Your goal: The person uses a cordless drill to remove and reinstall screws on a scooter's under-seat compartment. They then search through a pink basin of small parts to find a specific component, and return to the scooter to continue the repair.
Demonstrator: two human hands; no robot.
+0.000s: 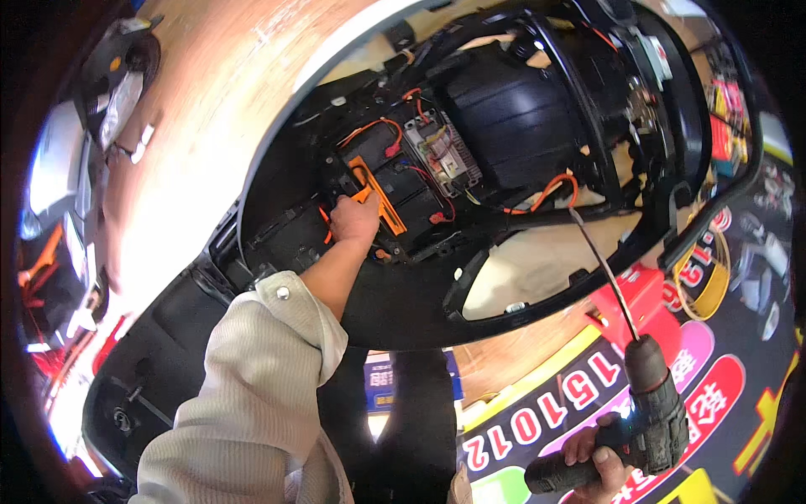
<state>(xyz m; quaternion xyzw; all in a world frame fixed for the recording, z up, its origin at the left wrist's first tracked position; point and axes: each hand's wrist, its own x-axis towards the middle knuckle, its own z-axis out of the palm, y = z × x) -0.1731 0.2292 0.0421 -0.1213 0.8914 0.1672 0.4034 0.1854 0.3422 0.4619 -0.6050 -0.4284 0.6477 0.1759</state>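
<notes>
Inside the black shell of a scooter-like vehicle (378,307), my left hand (354,220) reaches down with its fingers closed on an orange plastic strip (391,220). The strip lies across a black compartment; my fingers cover part of it. At the lower right, my right hand (606,472) grips the handle of a dark cordless drill (656,412). A long thin bit (611,273) sticks out of its chuck, pointing up and left, and its tip appears beside an orange cable loop (558,186). A finned metal controller box (449,160) sits right of the strip.
Loose orange and red wires (374,126) run around the compartment. Beyond the shell, a red box (642,307) and a yellow roll (707,281) rest on a dark printed mat (537,403). A blue box (411,380) lies below. Other vehicle parts (63,168) stand far left.
</notes>
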